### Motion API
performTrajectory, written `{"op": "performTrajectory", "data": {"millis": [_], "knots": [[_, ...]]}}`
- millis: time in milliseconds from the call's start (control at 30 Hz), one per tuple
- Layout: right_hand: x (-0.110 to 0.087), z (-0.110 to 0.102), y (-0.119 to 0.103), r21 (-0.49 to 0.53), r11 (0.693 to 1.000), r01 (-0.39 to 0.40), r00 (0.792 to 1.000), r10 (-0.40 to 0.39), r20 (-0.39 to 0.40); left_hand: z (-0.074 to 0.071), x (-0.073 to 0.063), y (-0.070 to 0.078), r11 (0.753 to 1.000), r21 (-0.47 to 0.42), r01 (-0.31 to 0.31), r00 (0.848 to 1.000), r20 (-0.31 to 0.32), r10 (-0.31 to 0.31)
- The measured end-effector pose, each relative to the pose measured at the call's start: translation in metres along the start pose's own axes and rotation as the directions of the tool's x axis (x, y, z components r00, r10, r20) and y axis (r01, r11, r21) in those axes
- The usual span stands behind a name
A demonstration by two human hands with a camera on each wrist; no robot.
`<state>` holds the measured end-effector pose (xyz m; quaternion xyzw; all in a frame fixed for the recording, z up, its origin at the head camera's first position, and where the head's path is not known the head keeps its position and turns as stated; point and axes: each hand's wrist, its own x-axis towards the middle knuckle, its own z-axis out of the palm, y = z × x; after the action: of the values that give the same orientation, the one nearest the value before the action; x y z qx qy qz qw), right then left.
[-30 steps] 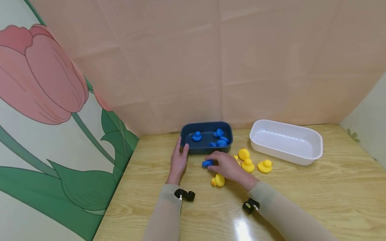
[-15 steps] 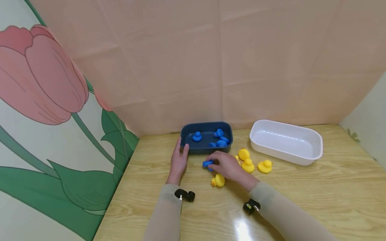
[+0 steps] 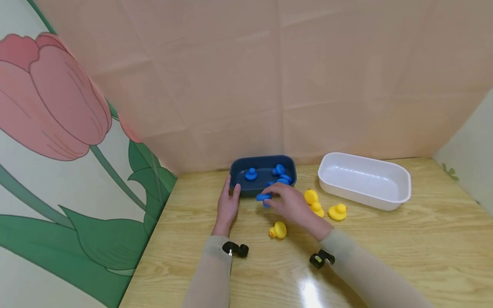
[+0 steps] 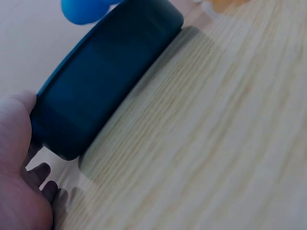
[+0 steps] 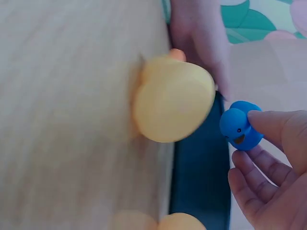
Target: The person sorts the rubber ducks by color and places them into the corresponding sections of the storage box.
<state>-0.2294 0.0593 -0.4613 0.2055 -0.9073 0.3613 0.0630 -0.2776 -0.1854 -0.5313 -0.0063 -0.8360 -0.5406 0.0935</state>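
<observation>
My right hand [image 3: 290,204] pinches a blue rubber duck [image 5: 235,125] between thumb and fingers, raised just in front of the dark blue tray [image 3: 246,191]. In the right wrist view the duck's eyes and beak show. My left hand [image 3: 228,208] rests at the tray's left front corner, thumb at the front and straight fingers along the side. Several blue ducks, among them one sitting apart at the left [image 3: 251,174], lie inside the tray; my right hand partly covers those nearest the front. One yellow duck [image 3: 278,230] lies tipped on the table below my right hand.
A white tray [image 3: 385,202] stands at the back right, with nothing visible in it. More yellow ducks sit between it and my right hand, including one at the right [image 3: 337,212]. A pinkish cloth [image 3: 215,107] hangs behind the wooden table [image 3: 385,252].
My right hand has lifted the blue duck off the table and moved it up towards the dark blue tray. The left hand stays at the tray's corner.
</observation>
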Motion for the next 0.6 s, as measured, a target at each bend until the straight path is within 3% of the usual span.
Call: {"op": "performTrajectory", "data": {"millis": [233, 600], "knots": [[0.012, -0.015, -0.002, -0.028, 1.000, -0.006, 0.996, 0.004, -0.084, -0.001, 0.000, -0.001, 1.000, 0.004, 0.002, 1.000, 0.000, -0.002], [0.031, -0.038, -0.003, -0.048, 0.997, -0.054, 0.995, 0.050, -0.083, -0.002, -0.001, 0.001, 1.000, -0.014, -0.018, 1.000, 0.004, 0.018]]}}
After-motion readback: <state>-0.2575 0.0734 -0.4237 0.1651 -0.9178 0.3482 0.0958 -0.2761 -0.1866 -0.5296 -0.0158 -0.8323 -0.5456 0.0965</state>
